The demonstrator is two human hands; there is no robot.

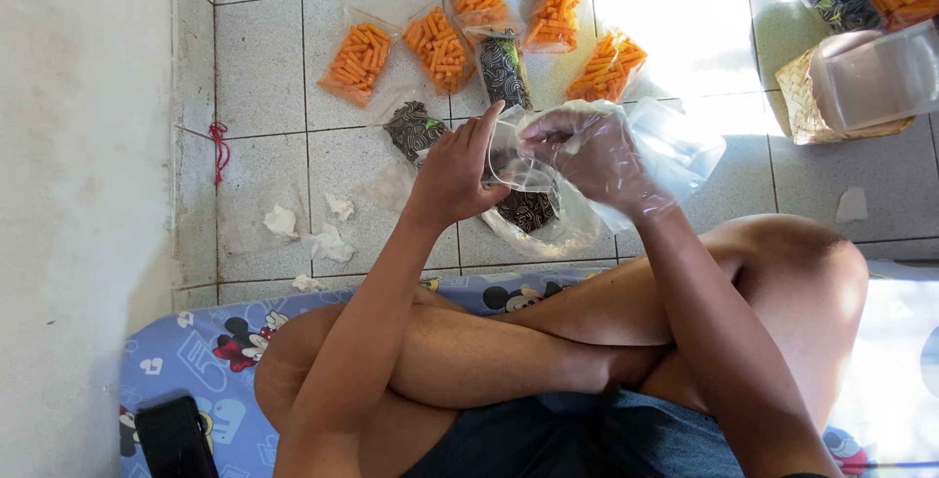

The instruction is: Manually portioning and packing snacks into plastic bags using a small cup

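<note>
Centrally, above the crossed legs: left hand (458, 177) pinches the rim of a small clear plastic bag (521, 167); right hand (599, 157), inside a thin clear plastic glove, grips the same bag at its 3 o'clock side. Bag crumpled, see-through, contents not readable. Beneath it, a larger clear bag of dark snacks (533, 214) on the tiled floor (259, 67).

Count at 12 o'clock: five sealed packets of orange sticks (442, 45), two dark packets (506, 69). At 2 o'clock: a woven basket (798, 101) under a clear tub (875, 77), two more packets beyond. At 8 o'clock: black phone (174, 437) on a cartoon-print mat (205, 351).
</note>
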